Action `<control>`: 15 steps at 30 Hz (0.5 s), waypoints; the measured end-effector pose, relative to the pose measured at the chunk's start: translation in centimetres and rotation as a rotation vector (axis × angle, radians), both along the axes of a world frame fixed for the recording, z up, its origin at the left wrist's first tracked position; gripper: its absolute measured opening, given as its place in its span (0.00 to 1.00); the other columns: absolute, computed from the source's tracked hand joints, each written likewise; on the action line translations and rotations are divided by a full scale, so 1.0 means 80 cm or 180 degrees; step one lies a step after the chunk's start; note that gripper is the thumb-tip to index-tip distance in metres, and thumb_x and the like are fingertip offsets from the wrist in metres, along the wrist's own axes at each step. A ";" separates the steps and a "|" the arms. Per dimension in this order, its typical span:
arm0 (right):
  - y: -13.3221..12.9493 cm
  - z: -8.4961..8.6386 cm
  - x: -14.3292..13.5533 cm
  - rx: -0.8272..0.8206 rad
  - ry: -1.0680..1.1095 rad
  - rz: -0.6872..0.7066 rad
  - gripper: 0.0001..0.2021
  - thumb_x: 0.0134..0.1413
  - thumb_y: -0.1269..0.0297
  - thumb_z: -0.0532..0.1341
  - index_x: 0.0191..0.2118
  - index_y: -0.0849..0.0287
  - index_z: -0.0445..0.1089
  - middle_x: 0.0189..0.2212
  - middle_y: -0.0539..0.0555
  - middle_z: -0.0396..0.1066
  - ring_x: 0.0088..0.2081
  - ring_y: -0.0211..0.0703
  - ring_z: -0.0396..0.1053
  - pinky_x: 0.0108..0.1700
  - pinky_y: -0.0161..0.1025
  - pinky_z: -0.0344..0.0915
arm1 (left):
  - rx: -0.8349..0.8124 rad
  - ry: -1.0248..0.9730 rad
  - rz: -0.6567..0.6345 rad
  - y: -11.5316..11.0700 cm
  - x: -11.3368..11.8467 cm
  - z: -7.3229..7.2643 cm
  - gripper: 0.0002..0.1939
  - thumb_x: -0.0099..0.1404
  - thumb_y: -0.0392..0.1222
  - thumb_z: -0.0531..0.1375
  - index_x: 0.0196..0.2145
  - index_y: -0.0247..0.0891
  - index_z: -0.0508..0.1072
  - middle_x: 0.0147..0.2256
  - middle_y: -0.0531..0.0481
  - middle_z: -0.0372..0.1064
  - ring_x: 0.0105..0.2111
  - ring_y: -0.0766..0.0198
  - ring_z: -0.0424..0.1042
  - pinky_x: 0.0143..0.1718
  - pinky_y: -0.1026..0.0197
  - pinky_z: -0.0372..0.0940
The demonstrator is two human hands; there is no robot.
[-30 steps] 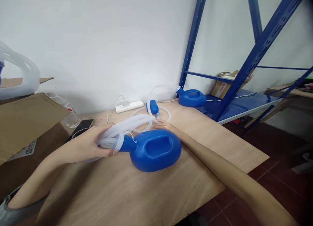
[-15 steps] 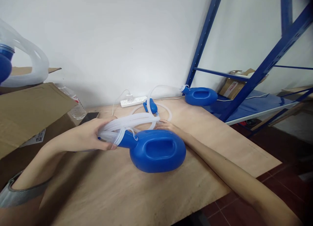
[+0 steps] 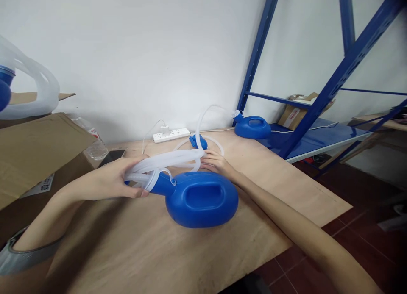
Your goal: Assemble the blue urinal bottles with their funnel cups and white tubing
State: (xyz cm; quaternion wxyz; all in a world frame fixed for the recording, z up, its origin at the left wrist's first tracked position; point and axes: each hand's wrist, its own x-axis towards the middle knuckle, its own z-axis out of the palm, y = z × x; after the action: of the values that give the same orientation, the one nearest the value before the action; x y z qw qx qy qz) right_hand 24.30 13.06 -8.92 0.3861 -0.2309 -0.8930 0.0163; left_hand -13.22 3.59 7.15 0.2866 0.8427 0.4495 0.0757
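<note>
A blue urinal bottle (image 3: 203, 220) lies on its side in front of me, its neck pointing left. A clear plastic tube (image 3: 171, 159) comes from its white cap (image 3: 153, 180) and is looped back over the bottle's top. My left hand (image 3: 127, 175) is closed around the tube's bend by the cap, thumb below and fingers partly hidden behind. Behind the bottle, my right hand (image 3: 218, 163) has its fingers curled at the other end of the tube loops; its thumb is hidden. Farther back, a small blue piece (image 3: 199, 142) lies among more loops of tube.
A second blue urinal bottle (image 3: 252, 128) rests at the table's back right corner by the blue shelf rack (image 3: 295, 135). A white power strip (image 3: 171, 135) lies along the wall. An open cardboard box (image 3: 44, 145), a plastic bottle (image 3: 97, 148) and a dark phone-like slab (image 3: 112, 157) are at left.
My view has turned slightly right, so things sit a little further left. My right hand's fingers have shifted on the tube loops and show more. My left hand keeps its hold.
</note>
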 end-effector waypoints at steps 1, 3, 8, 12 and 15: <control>0.000 0.004 -0.002 0.0014 -0.0032 0.0024 0.13 0.75 0.57 0.60 0.50 0.54 0.81 0.48 0.60 0.83 0.60 0.56 0.75 0.66 0.62 0.72 | -0.0003 -0.0003 -0.0006 0.000 0.000 0.000 0.24 0.64 0.53 0.68 0.52 0.38 0.74 0.37 0.55 0.75 0.36 0.60 0.72 0.37 0.65 0.66; 0.001 0.011 -0.007 0.0043 -0.0113 0.0098 0.13 0.75 0.59 0.60 0.50 0.54 0.81 0.50 0.60 0.82 0.62 0.55 0.73 0.66 0.60 0.72 | -0.0023 0.0003 -0.0021 0.000 -0.001 -0.001 0.24 0.64 0.54 0.68 0.52 0.38 0.74 0.38 0.54 0.76 0.37 0.60 0.72 0.37 0.65 0.66; 0.019 0.024 -0.032 0.0133 -0.0226 0.0238 0.14 0.76 0.62 0.57 0.49 0.56 0.81 0.52 0.61 0.81 0.63 0.54 0.73 0.66 0.58 0.72 | 0.0092 0.0062 0.0071 0.002 -0.004 -0.003 0.31 0.61 0.59 0.69 0.57 0.41 0.74 0.43 0.50 0.77 0.41 0.54 0.75 0.41 0.60 0.68; 0.034 0.032 -0.049 0.0189 -0.0204 0.0263 0.14 0.76 0.63 0.56 0.49 0.54 0.81 0.53 0.63 0.80 0.65 0.55 0.71 0.66 0.60 0.72 | 0.0086 0.0078 0.0004 0.005 -0.007 -0.004 0.32 0.60 0.63 0.69 0.56 0.42 0.74 0.41 0.50 0.77 0.39 0.54 0.74 0.40 0.59 0.69; 0.037 0.042 -0.052 0.0204 -0.0188 0.0291 0.15 0.76 0.62 0.56 0.50 0.54 0.82 0.53 0.63 0.80 0.64 0.57 0.72 0.67 0.63 0.70 | 0.0145 0.0080 0.0085 0.006 -0.007 -0.005 0.35 0.59 0.64 0.69 0.57 0.42 0.74 0.43 0.49 0.76 0.41 0.53 0.74 0.40 0.59 0.68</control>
State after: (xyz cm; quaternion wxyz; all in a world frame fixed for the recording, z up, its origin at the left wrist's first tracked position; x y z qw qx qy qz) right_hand 20.15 16.02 -5.52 0.3656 -0.1778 -0.9136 -0.0016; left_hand -13.81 4.04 6.73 0.2606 0.8438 0.4624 0.0791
